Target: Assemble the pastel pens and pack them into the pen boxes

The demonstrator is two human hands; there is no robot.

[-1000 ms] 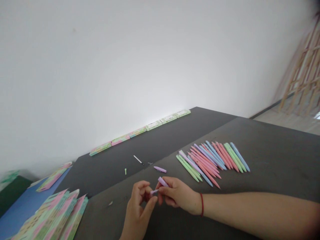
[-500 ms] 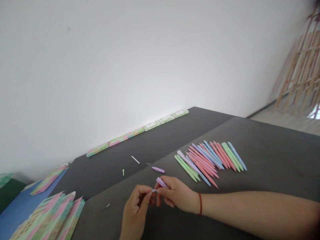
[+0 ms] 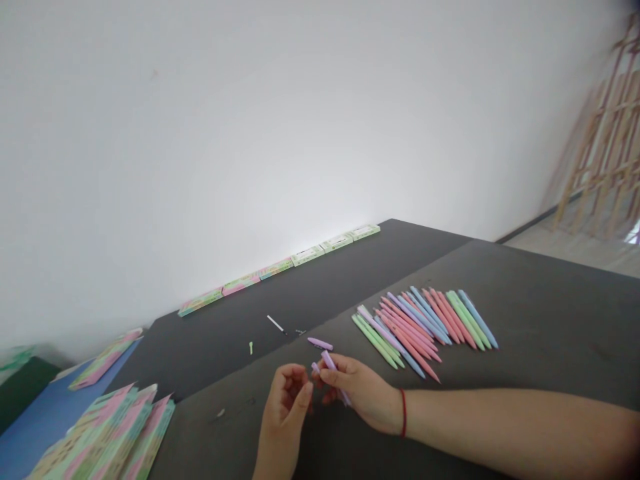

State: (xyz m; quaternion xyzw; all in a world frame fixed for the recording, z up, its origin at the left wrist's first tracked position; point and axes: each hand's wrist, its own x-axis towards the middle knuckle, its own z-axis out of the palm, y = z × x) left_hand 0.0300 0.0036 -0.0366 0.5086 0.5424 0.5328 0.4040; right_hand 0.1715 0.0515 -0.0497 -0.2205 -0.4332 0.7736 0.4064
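Observation:
A lilac pen barrel [image 3: 329,361] is gripped by my right hand [image 3: 363,387], its lower end showing below the fingers. A small lilac pen part [image 3: 315,367] sticks out at the same hand's fingertips. Close on its left is my left hand [image 3: 284,407], loosely curled with thumb and fingers apart and nothing visible between them. Just beyond the hands a lilac pen tip section [image 3: 320,344] lies on the dark table. Farther off lie a white pen refill [image 3: 276,325], a tiny spring-like piece [image 3: 300,332] and a small green pen part [image 3: 251,348].
Pink, blue, green and lilac pens [image 3: 420,327] lie in a row on the right. Flat patterned boxes [image 3: 275,267] line the wall. Several pastel packets [image 3: 107,433] sit at the lower left, near a blue surface [image 3: 35,417]. A wooden rack [image 3: 605,147] stands far right.
My left hand has drawn slightly away from the small lilac part, its pinch loosened. That part now sits at my right fingertips beside the barrel. The view has shifted slightly.

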